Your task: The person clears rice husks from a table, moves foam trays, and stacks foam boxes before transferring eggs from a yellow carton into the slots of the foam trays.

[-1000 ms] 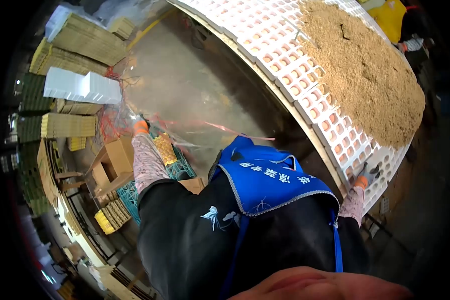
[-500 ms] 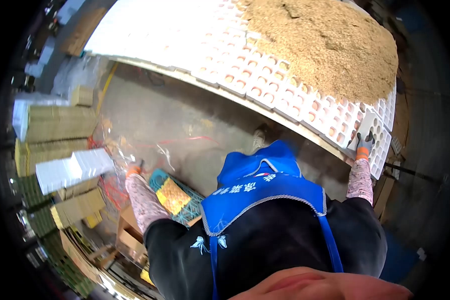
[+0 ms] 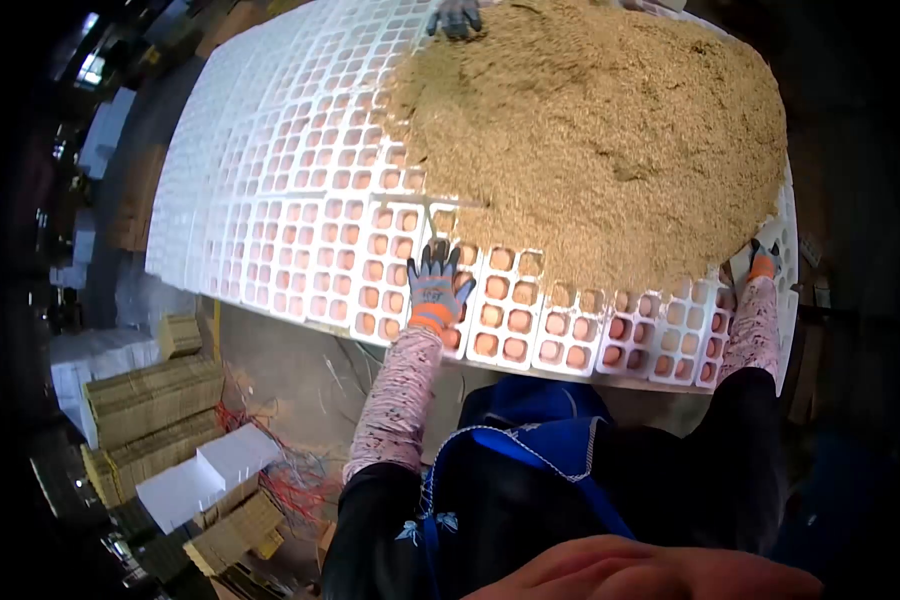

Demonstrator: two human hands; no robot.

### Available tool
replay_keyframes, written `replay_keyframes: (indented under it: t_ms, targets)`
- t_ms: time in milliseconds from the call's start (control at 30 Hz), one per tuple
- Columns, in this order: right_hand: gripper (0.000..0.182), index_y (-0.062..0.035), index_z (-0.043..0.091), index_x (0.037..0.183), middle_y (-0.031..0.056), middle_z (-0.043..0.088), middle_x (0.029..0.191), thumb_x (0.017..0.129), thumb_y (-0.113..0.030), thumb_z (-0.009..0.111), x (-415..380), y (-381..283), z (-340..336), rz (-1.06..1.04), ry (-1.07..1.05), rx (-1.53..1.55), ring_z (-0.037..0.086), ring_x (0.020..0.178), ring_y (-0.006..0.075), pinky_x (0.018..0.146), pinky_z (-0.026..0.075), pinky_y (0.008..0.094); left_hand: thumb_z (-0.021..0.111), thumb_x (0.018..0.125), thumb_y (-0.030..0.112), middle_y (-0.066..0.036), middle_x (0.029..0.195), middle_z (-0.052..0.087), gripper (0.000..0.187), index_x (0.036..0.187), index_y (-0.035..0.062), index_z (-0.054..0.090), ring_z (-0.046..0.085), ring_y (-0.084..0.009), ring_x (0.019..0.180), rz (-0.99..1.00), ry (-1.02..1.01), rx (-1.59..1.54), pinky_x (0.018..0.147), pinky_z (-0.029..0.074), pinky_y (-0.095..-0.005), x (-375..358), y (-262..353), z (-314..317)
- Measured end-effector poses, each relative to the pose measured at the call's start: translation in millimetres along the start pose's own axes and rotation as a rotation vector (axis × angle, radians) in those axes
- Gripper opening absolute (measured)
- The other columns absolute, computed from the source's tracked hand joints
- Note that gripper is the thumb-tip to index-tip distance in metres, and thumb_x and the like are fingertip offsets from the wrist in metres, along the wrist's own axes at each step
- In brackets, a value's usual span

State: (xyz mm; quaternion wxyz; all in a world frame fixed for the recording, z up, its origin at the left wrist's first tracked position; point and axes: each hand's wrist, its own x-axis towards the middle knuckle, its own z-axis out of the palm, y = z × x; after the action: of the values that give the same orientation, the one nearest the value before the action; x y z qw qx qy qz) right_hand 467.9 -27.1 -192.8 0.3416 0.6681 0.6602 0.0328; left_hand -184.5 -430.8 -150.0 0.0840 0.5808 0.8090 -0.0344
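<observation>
While the gloved left hand [image 3: 436, 287] lies palm down with its fingers spread over the white cell trays [image 3: 374, 222], the gloved right hand [image 3: 763, 262] is placed at the far right, beside the lower right margin of the husk-like heap [image 3: 610, 140]; its fingers are partly obscured, and whether they grip a tray edge cannot be told. Rounded reddish-brown pieces [image 3: 497, 287] occupy many of the cells, notably along the near side of the table [image 3: 270, 313]. The heap covers the upper right portion of the trays. At its upper left margin rests a co-worker's gloved hand [image 3: 455, 17]. Lower left, beyond the table: white blocks [image 3: 210, 475], yellowish stacks [image 3: 155, 400] and tangled red strands [image 3: 295, 485].
</observation>
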Motion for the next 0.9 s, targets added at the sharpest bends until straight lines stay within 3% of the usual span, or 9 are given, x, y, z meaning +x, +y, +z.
replay_keyframes:
  t_ms: [67,200,333,467,533,600,733,867,900]
  targets:
    - [0.053,-0.0065,0.068,0.104,0.0161,0.065,0.110,0.057,-0.025,0.083,21.0,-43.9,-47.2,-0.018,0.020,-0.015,0.062,0.102,0.0312,0.086,0.051,0.0395,0.047,0.085,0.056,-0.011,0.150,0.029,0.071,0.142,0.0153,0.036,0.019,-0.0336,0.139,0.029,0.038,-0.017,0.110,0.004,-0.0582,10.5,-0.3,-1.3]
    - [0.023,-0.0055,0.068,0.099,0.0156,0.065,0.106,0.079,-0.017,0.065,54.9,-146.7,-125.8,-0.122,0.151,-0.130,0.061,0.100,0.0303,0.082,0.049,0.0423,0.052,0.082,0.054,-0.012,0.147,0.033,0.070,0.139,0.0150,0.040,0.018,-0.0339,0.140,0.066,0.055,-0.059,0.110,0.004,-0.0584,43.6,-14.4,-0.8]
    - [0.027,-0.0100,0.063,0.106,0.0151,0.061,0.113,0.081,-0.020,0.062,43.1,-211.5,-143.0,-0.126,0.203,0.004,0.056,0.106,0.0308,0.087,0.045,0.0440,0.052,0.083,0.053,-0.011,0.148,0.030,0.070,0.140,0.0138,0.040,0.016,-0.0338,0.140,0.046,0.012,-0.070,0.110,0.003,-0.0591,34.8,-6.9,0.5]
    - [0.032,-0.0144,0.058,0.114,0.0147,0.056,0.119,0.083,-0.022,0.059,-13.5,-345.7,-183.3,-0.280,0.214,0.251,0.051,0.112,0.0312,0.091,0.041,0.0456,0.047,0.084,0.056,-0.011,0.152,0.021,0.075,0.145,0.0139,0.030,0.010,-0.0326,0.142,0.026,-0.066,0.037,0.110,0.001,-0.0594,35.9,2.6,-13.5]
    - [0.034,-0.0166,0.055,0.118,0.0144,0.054,0.122,0.084,-0.024,0.058,-61.5,-422.0,-219.4,-0.445,0.217,0.307,0.049,0.115,0.0315,0.094,0.039,0.0464,0.045,0.085,0.058,-0.011,0.154,0.016,0.077,0.146,0.0146,0.027,0.008,-0.0323,0.142,-0.057,-0.282,0.149,0.110,0.001,-0.0593,32.8,10.2,-17.7]
    - [0.037,-0.0188,0.052,0.121,0.0142,0.052,0.125,0.085,-0.025,0.056,-111.3,-464.5,-253.4,-0.609,0.241,0.345,0.046,0.118,0.0317,0.096,0.037,0.0473,0.045,0.083,0.061,-0.014,0.154,0.012,0.086,0.148,0.0102,0.020,0.006,-0.0322,0.142,-0.010,-0.027,0.138,0.112,0.002,-0.0541,30.3,0.8,-1.5]
    - [0.042,-0.0232,0.047,0.129,0.0137,0.047,0.132,0.087,-0.028,0.054,-194.9,-388.1,-265.5,-0.723,0.413,0.371,0.041,0.124,0.0321,0.100,0.034,0.0489,0.047,0.080,0.066,-0.017,0.154,0.009,0.094,0.148,0.0085,0.017,0.008,-0.0336,0.142,-0.095,0.022,-0.046,0.112,0.003,-0.0525,10.3,-8.9,16.2]
    - [0.048,-0.0276,0.042,0.137,0.0133,0.043,0.138,0.090,-0.030,0.051,-259.1,-260.2,-248.7,-0.487,0.742,0.349,0.036,0.130,0.0326,0.105,0.030,0.0506,0.049,0.079,0.065,-0.018,0.154,0.008,0.094,0.148,0.0103,0.018,0.009,-0.0352,0.141,-0.137,0.017,0.005,0.112,0.006,-0.0521,16.2,-85.4,-16.9]
    - [0.048,-0.0292,0.049,0.131,0.0135,0.043,0.138,0.084,-0.032,0.058,-268.6,-239.5,-228.7,-0.425,0.804,0.246,0.035,0.131,0.0333,0.104,0.031,0.0503,0.049,0.079,0.065,-0.018,0.154,0.008,0.094,0.148,0.0103,0.018,0.009,-0.0352,0.141,-0.142,0.014,0.000,0.112,0.006,-0.0521,12.3,-112.2,-22.3]
